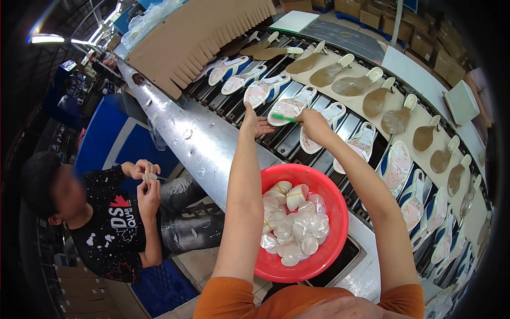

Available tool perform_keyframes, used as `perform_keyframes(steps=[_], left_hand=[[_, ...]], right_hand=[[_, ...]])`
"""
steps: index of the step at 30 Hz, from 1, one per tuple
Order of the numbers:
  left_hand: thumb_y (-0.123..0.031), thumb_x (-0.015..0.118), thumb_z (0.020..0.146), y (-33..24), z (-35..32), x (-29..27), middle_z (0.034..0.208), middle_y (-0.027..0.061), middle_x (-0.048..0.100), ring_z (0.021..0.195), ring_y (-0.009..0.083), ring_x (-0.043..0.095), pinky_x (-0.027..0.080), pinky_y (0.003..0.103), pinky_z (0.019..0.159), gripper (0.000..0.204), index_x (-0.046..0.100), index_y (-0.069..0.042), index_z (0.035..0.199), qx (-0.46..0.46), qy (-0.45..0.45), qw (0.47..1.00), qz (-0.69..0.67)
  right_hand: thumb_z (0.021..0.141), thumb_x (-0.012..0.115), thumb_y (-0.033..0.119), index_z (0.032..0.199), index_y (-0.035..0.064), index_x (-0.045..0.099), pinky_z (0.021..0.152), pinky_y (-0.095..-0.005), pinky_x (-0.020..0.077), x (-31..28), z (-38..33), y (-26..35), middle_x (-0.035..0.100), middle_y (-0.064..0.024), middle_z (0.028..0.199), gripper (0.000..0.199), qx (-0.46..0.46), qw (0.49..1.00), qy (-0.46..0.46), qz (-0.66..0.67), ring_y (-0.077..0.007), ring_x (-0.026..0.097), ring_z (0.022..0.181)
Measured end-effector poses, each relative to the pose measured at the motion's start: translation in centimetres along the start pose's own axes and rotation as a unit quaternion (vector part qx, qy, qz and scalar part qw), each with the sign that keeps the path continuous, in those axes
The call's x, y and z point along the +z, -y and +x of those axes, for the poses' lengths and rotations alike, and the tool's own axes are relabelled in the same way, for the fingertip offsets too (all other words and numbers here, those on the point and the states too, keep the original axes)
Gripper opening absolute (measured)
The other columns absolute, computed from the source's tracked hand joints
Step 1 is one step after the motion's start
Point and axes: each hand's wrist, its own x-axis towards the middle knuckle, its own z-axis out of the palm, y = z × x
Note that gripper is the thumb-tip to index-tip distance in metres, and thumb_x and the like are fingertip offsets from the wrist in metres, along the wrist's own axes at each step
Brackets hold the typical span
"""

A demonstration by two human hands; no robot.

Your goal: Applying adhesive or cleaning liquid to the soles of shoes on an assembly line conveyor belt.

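My right hand (314, 127) is closed around a slim green tool (284, 117), which looks like a brush. Its tip lies over the pale underside of an upturned sandal (289, 109) on the roller conveyor. At the toe end of that sandal, my left hand (257, 124) has its fingers stretched out and its thumb raised, with nothing visible in it. Another white and blue sandal (265, 91) lies just beyond my left thumb. Between my forearms sits a red basin (340, 234) holding many round whitish discs (303, 228), some in banded stacks.
Brown soles with cream heels (372, 101) line a beige belt (356, 109) beyond the sandals. A metal ledge (183, 133) borders the conveyor on the left. Brown fringed sheeting (196, 42) covers its far end. A seated co-worker (111, 223) at left handles a small pale piece.
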Motion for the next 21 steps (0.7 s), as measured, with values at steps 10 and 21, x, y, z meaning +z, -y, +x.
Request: perform_keyframes(steps=[10,21], left_hand=[[-0.087,0.022,0.079,-2.2,1.0,-2.7,0.156,0.0279,0.004,0.144,0.0425,0.017,0.012,0.063,0.112,0.119,-0.005,0.006,0.149,0.130,-0.078,0.984,-0.098],[-0.089,0.014,0.077,-1.6,1.9,-2.6,0.155,0.0304,0.008,0.146,0.0415,0.006,0.003,0.056,0.116,0.124,-0.007,0.012,0.145,0.128,-0.040,0.974,-0.184]], right_hand=[[0.076,0.066,0.005,0.106,0.0028,0.072,0.064,-0.0318,0.0502,2.5,9.1,1.5,0.069,-0.0138,0.076,0.031,0.048,0.984,0.015,0.170,-0.0200,0.064,0.065],[0.083,0.056,-0.002,0.104,-0.0073,0.067,0.058,-0.0354,0.0512,4.3,10.0,1.5,0.069,-0.0225,0.087,0.024,0.076,0.942,0.107,0.308,-0.0282,0.065,0.068]])
